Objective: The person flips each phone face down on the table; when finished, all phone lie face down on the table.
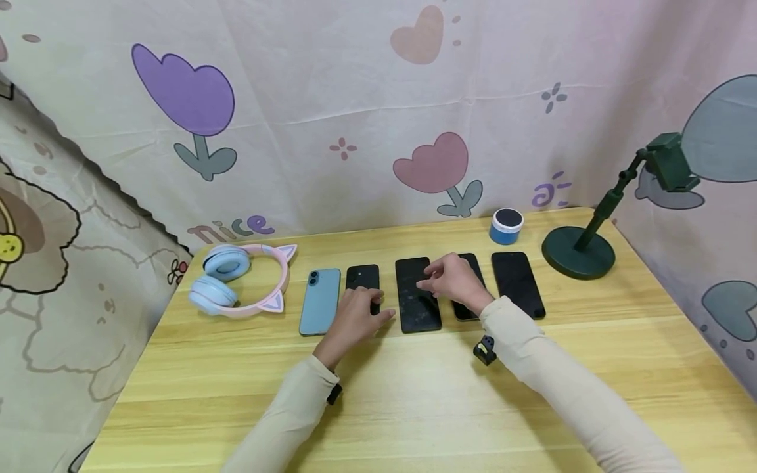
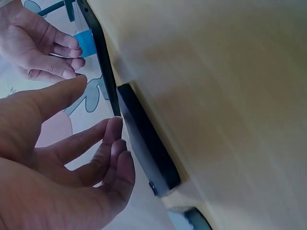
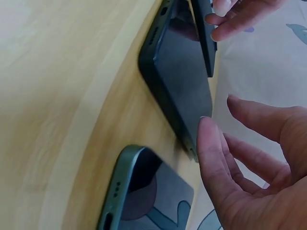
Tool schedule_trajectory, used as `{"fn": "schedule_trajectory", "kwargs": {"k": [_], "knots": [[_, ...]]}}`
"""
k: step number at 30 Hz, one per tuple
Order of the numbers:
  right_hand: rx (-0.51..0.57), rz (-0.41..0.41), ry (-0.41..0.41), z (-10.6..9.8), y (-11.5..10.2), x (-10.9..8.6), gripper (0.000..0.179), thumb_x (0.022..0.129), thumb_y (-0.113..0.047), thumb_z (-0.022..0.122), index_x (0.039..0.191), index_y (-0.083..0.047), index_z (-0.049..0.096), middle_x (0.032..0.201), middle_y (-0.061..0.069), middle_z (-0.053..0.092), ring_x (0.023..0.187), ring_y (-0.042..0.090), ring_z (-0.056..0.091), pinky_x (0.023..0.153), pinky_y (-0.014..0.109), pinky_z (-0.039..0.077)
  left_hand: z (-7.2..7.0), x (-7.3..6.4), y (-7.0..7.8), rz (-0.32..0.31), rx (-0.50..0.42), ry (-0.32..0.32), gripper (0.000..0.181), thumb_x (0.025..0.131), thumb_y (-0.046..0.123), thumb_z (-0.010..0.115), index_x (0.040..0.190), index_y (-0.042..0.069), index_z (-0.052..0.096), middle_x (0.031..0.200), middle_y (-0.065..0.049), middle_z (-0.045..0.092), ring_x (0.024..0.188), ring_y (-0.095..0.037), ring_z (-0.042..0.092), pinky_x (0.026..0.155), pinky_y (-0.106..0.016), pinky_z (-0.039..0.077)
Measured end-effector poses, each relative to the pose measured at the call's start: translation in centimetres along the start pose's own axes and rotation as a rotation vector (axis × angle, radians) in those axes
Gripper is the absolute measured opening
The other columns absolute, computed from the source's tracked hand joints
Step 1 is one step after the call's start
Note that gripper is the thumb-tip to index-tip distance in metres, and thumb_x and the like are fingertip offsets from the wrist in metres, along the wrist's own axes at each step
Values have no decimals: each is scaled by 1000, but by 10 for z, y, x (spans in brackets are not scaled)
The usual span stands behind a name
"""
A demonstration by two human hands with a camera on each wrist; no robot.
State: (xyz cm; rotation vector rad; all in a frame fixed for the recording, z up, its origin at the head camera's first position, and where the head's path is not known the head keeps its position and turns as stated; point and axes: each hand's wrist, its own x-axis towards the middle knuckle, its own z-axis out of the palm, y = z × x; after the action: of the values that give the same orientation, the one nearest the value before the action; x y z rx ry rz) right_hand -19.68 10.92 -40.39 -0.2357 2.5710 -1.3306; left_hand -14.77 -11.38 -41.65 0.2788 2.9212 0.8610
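Note:
Over the lower part of a small black phone point(image 1: 363, 277) lying camera side up, my left hand point(image 1: 355, 318) hovers with thumb and fingers apart. In the left wrist view its fingertips point(image 2: 114, 125) are beside that phone's edge point(image 2: 148, 143), and nothing is between them. My right hand point(image 1: 455, 282) is above the right side of a larger black phone point(image 1: 414, 309), fingers loosely bent around an unfilled gap. It partly covers another dark phone point(image 1: 467, 312). The right wrist view shows its fingertips point(image 3: 207, 129) near the larger phone's far end point(image 3: 182, 72).
A light blue phone point(image 1: 319, 302) and pink-and-blue cat-ear headphones point(image 1: 221, 292) lie left of the hands. To the right are a black phone point(image 1: 518, 284), a small blue-and-white round device point(image 1: 506, 226) and a green desk lamp point(image 1: 578, 253). A printed curtain point(image 1: 331, 79) hangs behind the wooden table point(image 1: 414, 407).

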Motion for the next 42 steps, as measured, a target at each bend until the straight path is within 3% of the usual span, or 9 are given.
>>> {"fn": "schedule_trajectory", "kwargs": {"k": [6, 12, 18, 34, 42], "knots": [[-14, 10, 17, -4, 6, -2, 42, 90, -15, 78, 123, 9, 68, 105, 19, 70, 74, 23, 74, 77, 39, 60, 6, 3, 6, -15, 16, -18, 43, 91, 30, 79, 122, 2, 71, 109, -9, 67, 103, -28, 50, 93, -43, 45], [-49, 35, 24, -5, 10, -1, 40, 90, -16, 79, 120, 8, 69, 99, 16, 73, 72, 22, 74, 81, 42, 58, 11, 8, 9, 7, 28, -47, 35, 91, 30, 78, 108, 0, 72, 93, -9, 60, 95, -28, 46, 84, -40, 38], [-63, 59, 26, -4, 11, 0, 41, 89, -15, 80, 120, 8, 69, 97, 15, 72, 72, 20, 73, 83, 42, 58, 14, 12, 13, -23, 39, -43, 49, 89, 32, 80, 125, 0, 70, 107, -9, 67, 101, -28, 49, 91, -41, 43], [-100, 79, 18, 3, 9, 2, 44, 87, -15, 82, 122, 7, 69, 107, 18, 73, 74, 17, 74, 86, 44, 57, 19, 16, 22, -52, 76, -42, 49, 87, 34, 82, 122, 1, 71, 114, -12, 68, 100, -28, 49, 90, -42, 43], [-92, 96, 15, 7, 5, 3, 45, 86, -15, 82, 124, 6, 69, 109, 17, 73, 75, 16, 74, 86, 44, 57, 18, 14, 21, -104, 28, -36, 54, 86, 31, 83, 126, -2, 68, 114, -12, 66, 104, -29, 48, 92, -43, 43]]}}
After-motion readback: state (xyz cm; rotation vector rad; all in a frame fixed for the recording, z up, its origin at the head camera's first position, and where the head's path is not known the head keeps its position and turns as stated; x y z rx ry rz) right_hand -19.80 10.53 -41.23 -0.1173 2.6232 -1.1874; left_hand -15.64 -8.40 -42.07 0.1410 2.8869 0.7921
